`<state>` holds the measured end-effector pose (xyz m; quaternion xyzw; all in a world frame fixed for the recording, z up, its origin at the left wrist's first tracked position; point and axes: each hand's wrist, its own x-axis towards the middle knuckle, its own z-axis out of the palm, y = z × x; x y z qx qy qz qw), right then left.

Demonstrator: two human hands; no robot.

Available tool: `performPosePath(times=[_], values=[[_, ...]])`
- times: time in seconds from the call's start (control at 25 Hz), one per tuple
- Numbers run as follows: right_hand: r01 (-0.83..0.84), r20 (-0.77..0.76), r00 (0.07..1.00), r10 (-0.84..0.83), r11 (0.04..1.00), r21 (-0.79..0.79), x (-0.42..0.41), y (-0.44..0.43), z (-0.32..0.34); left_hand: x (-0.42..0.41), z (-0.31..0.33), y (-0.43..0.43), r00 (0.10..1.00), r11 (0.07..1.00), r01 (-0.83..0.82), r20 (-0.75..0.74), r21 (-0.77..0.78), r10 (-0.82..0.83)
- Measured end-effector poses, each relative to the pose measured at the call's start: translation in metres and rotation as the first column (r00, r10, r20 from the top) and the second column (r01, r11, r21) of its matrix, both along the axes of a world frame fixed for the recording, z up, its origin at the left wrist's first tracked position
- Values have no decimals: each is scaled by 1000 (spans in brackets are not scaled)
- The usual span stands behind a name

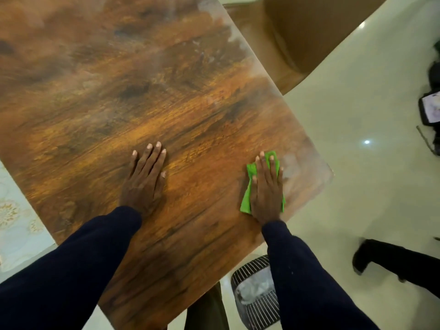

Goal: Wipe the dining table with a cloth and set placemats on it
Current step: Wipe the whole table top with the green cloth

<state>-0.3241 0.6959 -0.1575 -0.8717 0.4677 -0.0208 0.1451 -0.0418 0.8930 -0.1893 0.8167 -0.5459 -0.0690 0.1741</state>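
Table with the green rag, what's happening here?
A person is wiping the wooden table. Their right hand presses a green cloth flat near the table's corner, while the left hand rests flat on the bare wood. No placemats show on the table yet.

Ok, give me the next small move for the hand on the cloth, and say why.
Probably slide the right hand and green cloth outward toward the near corner of the table. A whitish haze shows just beside the cloth there, with more smears further up that edge. The left hand lies flat on the wood.
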Motion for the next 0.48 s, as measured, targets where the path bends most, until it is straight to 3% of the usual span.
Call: performPosePath(times=[0.12, 0.28, 0.36, 0.48], values=[[113, -14, 993, -114, 992, -54, 39, -17, -8, -43, 2, -33, 996, 994, 52, -70, -98, -59], [-125, -46, 991, 124, 992, -33, 4, 37, -13, -120, 2, -111, 972, 959, 192, -91, -209, -215], [-97, -30, 995, 98, 995, 9, -39, 53, -9, -131, 0, -132, 959, 952, 262, -70, -159, -275], [77, -37, 996, -77, 997, 21, -88, 25, -4, -132, -5, -135, 949, 948, 311, -38, -63, -313]])
